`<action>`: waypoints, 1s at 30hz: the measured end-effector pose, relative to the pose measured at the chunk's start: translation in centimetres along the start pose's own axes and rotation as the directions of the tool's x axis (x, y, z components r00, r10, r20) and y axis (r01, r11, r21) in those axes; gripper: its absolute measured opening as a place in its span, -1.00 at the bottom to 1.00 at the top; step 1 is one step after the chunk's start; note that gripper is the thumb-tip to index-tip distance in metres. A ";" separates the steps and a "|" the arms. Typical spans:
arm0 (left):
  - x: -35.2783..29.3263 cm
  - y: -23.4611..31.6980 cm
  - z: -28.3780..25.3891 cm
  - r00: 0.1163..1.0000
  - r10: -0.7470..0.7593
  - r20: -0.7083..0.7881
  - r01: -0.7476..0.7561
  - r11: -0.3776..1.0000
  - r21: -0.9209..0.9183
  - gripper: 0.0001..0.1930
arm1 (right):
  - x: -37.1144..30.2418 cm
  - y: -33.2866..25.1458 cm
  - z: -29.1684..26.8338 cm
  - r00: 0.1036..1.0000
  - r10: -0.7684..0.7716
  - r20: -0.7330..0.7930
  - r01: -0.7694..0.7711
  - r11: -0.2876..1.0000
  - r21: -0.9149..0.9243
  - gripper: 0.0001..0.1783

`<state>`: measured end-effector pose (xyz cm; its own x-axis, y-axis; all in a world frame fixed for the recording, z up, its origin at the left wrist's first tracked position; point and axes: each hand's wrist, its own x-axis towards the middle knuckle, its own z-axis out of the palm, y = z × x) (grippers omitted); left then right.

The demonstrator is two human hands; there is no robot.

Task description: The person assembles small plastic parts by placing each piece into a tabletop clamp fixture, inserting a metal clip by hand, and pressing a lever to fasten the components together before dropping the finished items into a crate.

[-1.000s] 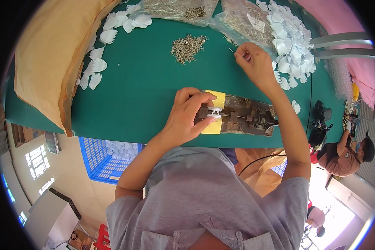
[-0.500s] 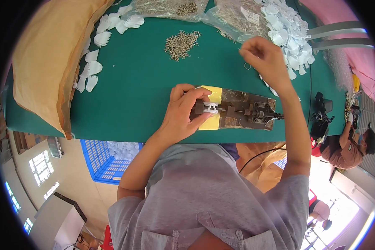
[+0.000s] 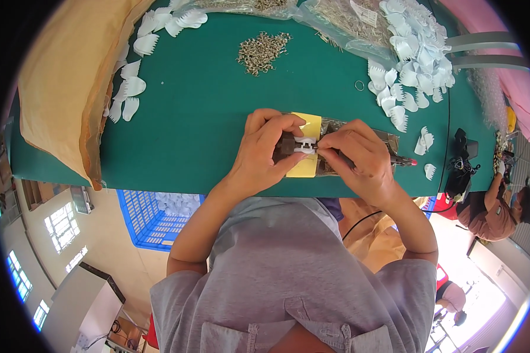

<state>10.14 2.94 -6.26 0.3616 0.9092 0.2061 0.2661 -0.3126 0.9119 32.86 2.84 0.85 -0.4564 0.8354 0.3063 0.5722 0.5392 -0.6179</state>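
Note:
My left hand is closed, thumb and index finger on a small white plastic claw clip. The clip sits at the left part of a dark metal bench fixture with a yellow pad. Just to the right, my right hand is closed in a pinch at the clip's right edge. Whatever lies between its fingertips is too small to make out. This hand also covers the fixture's middle.
A pile of small metal springs lies beyond the fixture. White toothed clip halves are heaped at the far right, with more along a brown paper sack at left. Clear bags of metal parts line the back. A blue crate stands below the table.
My right hand has come from the far right, near the white pieces, down to the fixture beside the clip. My left hand keeps its hold on the clip.

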 end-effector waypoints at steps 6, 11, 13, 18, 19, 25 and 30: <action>0.0 0.1 -0.2 1.000 0.024 -0.006 -0.024 0.999 0.027 -0.39 | 2.4 -0.6 -3.0 0.984 0.156 -0.088 -0.153 0.987 0.041 -0.74; 0.1 -0.1 -0.3 0.997 0.079 -0.007 -0.079 0.996 0.035 -0.39 | 8.3 5.0 -0.7 0.989 0.140 -0.047 -0.141 0.990 -0.029 -0.80; 0.2 -0.3 -0.1 0.997 0.072 -0.009 -0.072 0.997 -0.002 -0.40 | 9.7 8.5 1.2 0.986 0.166 0.018 -0.165 0.984 -0.067 -0.81; 0.2 -0.1 -0.2 0.997 0.078 0.005 -0.078 0.997 -0.001 -0.41 | 11.9 9.8 3.3 0.985 0.169 0.042 -0.165 0.982 -0.087 -0.86; 0.2 -0.2 -0.2 0.997 0.082 0.003 -0.082 0.997 0.006 -0.41 | 12.3 9.8 4.0 0.985 0.165 0.047 -0.161 0.983 -0.086 -0.86; 0.4 0.0 -0.4 0.996 0.094 -0.003 -0.094 0.995 0.016 -0.41 | 13.4 10.5 5.1 0.993 0.118 0.027 -0.113 0.985 -0.128 -0.87; 0.3 0.0 -0.2 0.996 0.093 0.007 -0.093 0.996 0.000 -0.42 | 13.4 10.1 5.0 0.980 0.194 0.052 -0.184 0.970 -0.156 -0.87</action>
<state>10.09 3.24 -6.16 0.3908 0.8745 0.2874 0.2314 -0.3956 0.8888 29.14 18.91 -4.87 -0.3712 0.9176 0.1422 0.7457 0.3859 -0.5431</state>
